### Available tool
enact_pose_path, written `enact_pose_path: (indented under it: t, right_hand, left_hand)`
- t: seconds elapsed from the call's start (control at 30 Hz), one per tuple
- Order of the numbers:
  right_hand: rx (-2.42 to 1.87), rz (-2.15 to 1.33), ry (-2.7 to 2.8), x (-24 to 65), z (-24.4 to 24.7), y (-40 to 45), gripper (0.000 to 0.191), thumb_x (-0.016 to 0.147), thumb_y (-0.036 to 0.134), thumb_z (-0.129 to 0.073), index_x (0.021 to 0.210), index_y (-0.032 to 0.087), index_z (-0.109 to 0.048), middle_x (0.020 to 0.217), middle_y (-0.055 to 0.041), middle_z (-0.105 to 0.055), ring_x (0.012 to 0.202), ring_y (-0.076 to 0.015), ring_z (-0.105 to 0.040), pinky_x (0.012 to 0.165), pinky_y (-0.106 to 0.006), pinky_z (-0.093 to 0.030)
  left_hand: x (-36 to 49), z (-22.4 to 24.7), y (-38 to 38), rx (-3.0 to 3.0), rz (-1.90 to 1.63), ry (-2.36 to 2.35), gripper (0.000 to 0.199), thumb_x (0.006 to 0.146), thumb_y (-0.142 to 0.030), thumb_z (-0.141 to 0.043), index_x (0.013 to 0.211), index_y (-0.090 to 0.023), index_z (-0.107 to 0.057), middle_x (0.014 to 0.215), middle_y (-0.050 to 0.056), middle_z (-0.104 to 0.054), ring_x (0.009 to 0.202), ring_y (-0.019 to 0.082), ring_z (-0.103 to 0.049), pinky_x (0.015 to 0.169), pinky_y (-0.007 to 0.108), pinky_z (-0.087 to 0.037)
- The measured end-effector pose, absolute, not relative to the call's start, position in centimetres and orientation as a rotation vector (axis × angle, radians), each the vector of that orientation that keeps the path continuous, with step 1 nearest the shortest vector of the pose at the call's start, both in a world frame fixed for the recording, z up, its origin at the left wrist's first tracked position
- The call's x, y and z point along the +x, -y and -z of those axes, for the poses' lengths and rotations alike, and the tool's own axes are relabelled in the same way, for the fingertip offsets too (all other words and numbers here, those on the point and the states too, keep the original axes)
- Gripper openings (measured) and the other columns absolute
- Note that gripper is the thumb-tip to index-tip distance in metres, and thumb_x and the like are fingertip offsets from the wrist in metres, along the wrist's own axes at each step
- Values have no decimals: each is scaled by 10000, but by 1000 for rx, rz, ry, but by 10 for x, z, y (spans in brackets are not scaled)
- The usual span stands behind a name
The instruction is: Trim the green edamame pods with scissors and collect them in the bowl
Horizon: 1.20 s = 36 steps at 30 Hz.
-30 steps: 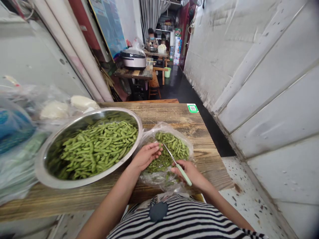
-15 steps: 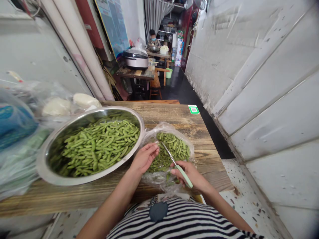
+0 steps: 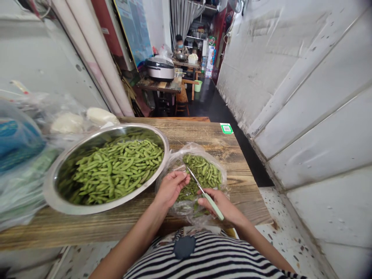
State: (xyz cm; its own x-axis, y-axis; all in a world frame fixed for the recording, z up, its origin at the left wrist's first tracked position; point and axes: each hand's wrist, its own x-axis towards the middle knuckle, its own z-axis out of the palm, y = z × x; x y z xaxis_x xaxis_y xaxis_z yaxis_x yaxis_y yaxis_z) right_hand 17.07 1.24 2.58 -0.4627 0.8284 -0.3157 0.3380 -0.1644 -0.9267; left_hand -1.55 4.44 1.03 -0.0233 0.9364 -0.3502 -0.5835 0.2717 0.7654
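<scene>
My right hand [image 3: 216, 203] is closed round the pale green handles of a pair of scissors [image 3: 209, 201], whose metal blades point up and left. At the blade tips, my left hand [image 3: 172, 188] pinches an edamame pod, mostly hidden by the fingers. Both hands are above a clear plastic bag [image 3: 192, 147] spread on the table, holding a pile of green edamame pods [image 3: 205, 170] and dark trimmings. To the left of my left hand stands a wide steel basin [image 3: 87, 209] with many edamame pods [image 3: 119, 166] in it.
The wooden table [image 3: 244, 178] carries plastic bags [image 3: 26, 155] at the left and a green QR sticker [image 3: 226, 128] at its far right corner. Beyond are a rice cooker [image 3: 159, 69] on another table and a seated person [image 3: 179, 46]. A wall [image 3: 314, 116] runs along the right.
My left hand has shifted slightly right, bringing its pinched fingertips close to the scissor blades. The scissors have moved a little left, still in my right hand.
</scene>
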Motion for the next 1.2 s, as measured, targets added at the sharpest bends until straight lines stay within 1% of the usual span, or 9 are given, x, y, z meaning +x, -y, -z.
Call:
enact_pose_path:
  t: [0.33,0.4,0.53,0.73,0.83,0.93,1.03,1.13,1.2]
  right_hand:
    - [-1380,-1745,1670,174,-22,-19,446,750,597,-604,784,154,-570,412,90,-379,335,-57,-337,339,-170,-236]
    - [-1385,-1745,1583,177,-19,-20,437,736,586,-624,799,158,-560,411,98,-375,320,-53,-329,320,-161,-245]
    - [-1389,-1677,1474,185,-13,-24,414,742,550,-629,842,155,-559,418,102,-389,326,-51,-332,316,-156,-302]
    - [-1373,-1730,1409,189,-12,-23,437,705,540,-661,873,150,-560,405,104,-402,319,-57,-344,304,-159,-308]
    - [-1366,-1768,1368,187,-12,-20,442,680,534,-687,868,156,-555,398,111,-393,312,-53,-334,303,-155,-284]
    - [-1373,-1793,1347,188,-11,-18,434,677,531,-690,861,164,-550,396,114,-383,315,-53,-332,315,-156,-271]
    - [-1391,-1807,1370,189,-11,-17,439,691,538,-677,886,165,-552,403,114,-378,322,-55,-334,326,-159,-267]
    - [-1380,-1796,1451,188,-13,-17,461,695,546,-677,913,157,-559,433,107,-379,342,-53,-327,332,-159,-256]
    - [-1342,-1762,1533,186,-14,-17,466,701,543,-679,920,146,-570,476,92,-396,371,-50,-335,347,-160,-256]
  left_hand:
    - [-17,0,-46,428,-1269,-984,163,619,-151,-773,643,-107,-617,687,41,-653,628,83,-593,618,192,-508]
    - [-20,4,-50,394,-1299,-990,135,650,-98,-725,732,-118,-620,702,38,-652,636,85,-597,620,192,-506]
    - [-26,12,-61,448,-1259,-1049,277,665,-84,-635,935,-138,-612,736,18,-627,644,92,-594,597,204,-479]
    - [-24,27,-84,1325,-968,-1569,203,643,-129,-609,839,-170,-644,564,-47,-509,559,130,-511,605,265,-419]
    - [-24,29,-94,1776,-786,-1619,183,652,-87,-590,780,-183,-680,695,21,-623,711,190,-569,733,320,-419]
    - [-25,27,-99,1883,-829,-1562,81,682,-136,-612,704,-185,-673,781,51,-662,813,216,-577,780,327,-409]
    - [-28,22,-94,1555,-1012,-1509,95,701,-267,-660,708,-172,-655,703,21,-641,672,157,-557,640,262,-413]
    - [-28,15,-83,1064,-1034,-1311,268,702,-398,-685,774,-152,-608,640,-15,-609,402,44,-362,412,187,-264]
    - [-28,10,-75,866,-1021,-1158,331,702,-437,-695,790,-143,-570,669,-12,-618,352,5,-286,360,162,-185]
